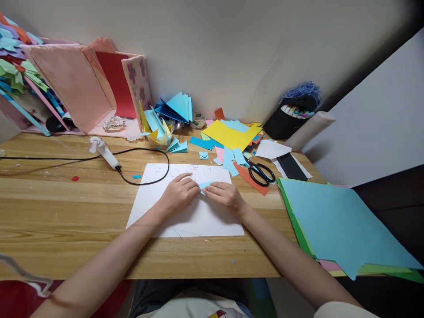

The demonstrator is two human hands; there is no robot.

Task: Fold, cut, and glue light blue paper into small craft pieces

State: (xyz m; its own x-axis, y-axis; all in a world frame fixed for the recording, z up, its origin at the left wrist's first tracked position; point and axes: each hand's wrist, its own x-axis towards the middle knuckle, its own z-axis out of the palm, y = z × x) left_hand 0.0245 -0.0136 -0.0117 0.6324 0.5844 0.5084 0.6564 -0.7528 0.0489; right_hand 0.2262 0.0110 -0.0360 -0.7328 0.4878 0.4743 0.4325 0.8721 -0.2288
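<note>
Both hands meet over a white sheet of paper (185,225) on the wooden table. Between their fingertips is a small piece of light blue paper (206,183), partly covered by the fingers. My left hand (180,194) pinches its left side, and my right hand (227,197) pinches its right side. Just beyond the hands lies a small folded blue paper heart (203,155). To the right of my right hand, black-handled scissors (261,173) rest on an orange paper strip (250,179).
A white glue gun (105,153) with a black cord lies at left. Paper scraps, including a yellow sheet (228,134), are heaped at the back. Coloured sheets (338,221) overhang the right edge. A black pen holder (285,119) and a pink organiser (66,84) stand by the wall.
</note>
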